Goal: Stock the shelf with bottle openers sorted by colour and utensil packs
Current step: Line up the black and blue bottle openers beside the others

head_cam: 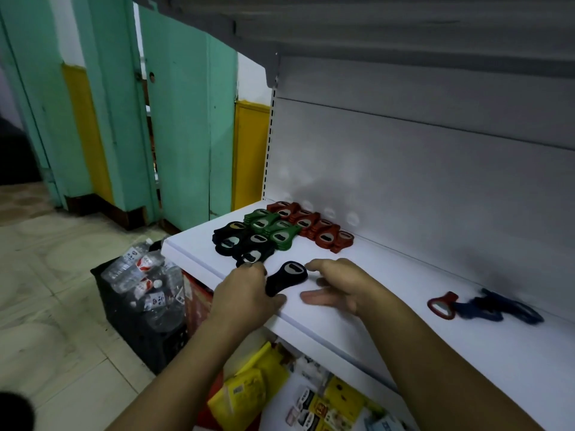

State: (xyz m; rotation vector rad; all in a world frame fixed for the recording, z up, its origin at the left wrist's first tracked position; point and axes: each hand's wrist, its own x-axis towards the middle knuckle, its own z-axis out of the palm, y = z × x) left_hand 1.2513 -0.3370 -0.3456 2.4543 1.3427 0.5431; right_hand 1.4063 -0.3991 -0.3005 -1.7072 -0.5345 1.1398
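On the white shelf [389, 293] lie bottle openers in rows by colour: red ones [314, 227] at the back, green ones [272, 228] in the middle, black ones [239, 241] nearest the front. My left hand [245, 290] holds the handle end of a single black opener [286, 276] lying on the shelf near the front edge. My right hand [339, 283] hovers just right of that opener, fingers relaxed and spread, holding nothing. Farther right lie a loose red opener [441, 306] and a few blue openers [497, 307].
A black crate of empty plastic bottles [143, 275] stands on the tiled floor left of the shelf. Yellow packets and small boxed goods [311, 396] fill the lower shelf. Green doors [186, 119] stand behind. An upper grey shelf [373, 26] hangs overhead.
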